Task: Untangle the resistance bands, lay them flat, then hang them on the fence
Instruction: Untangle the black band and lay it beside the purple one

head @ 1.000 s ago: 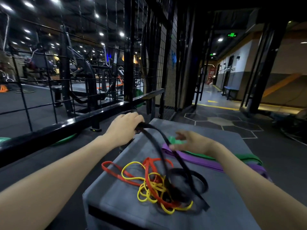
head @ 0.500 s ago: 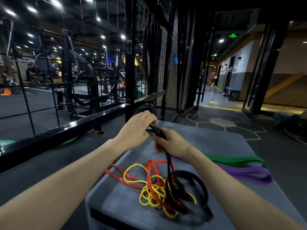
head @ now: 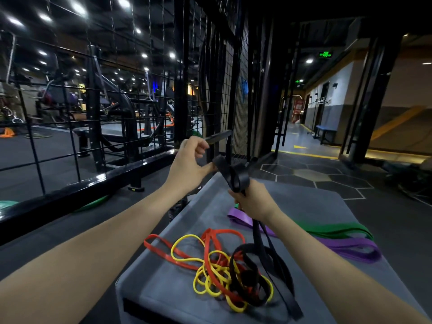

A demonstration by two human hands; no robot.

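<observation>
1. Since the earlier frame both hands have risen off the padded grey bench (head: pixel 304 206); the black band (head: pixel 235 178) now hangs taut from them, no longer slack beside the pile
2. Left hand (head: pixel 189 167): thumb presses the top fold of the black band from the left side; the fingers are curled above it, but whether they also touch the band cannot be told
3. Right hand (head: pixel 253 199): fingers wrapped round both strands of the black band, just below the left hand's hold, so the right hand is the nearer one to the pile
4. Long axis of the black band runs from the raised hands down and toward the near edge of the bench, where its lower loops lie in the tangle
5. Tangle at the near edge: red band (head: pixel 210 253) and yellow band (head: pixel 210 274) are interlaced with the black loops, all touching
6. Purple band (head: pixel 346 247) and green band (head: pixel 339 229) lie flat along the right edge, side by side, apart from the tangle
7. Fence (head: pixel 140 127) stands to the left of the bench and beyond its far edge, closer to the left hand
8. Judgement: untangling stage; the next pull likely needs to follow the band's axis up and away from the near edge, or red and yellow may be dragged along
</observation>
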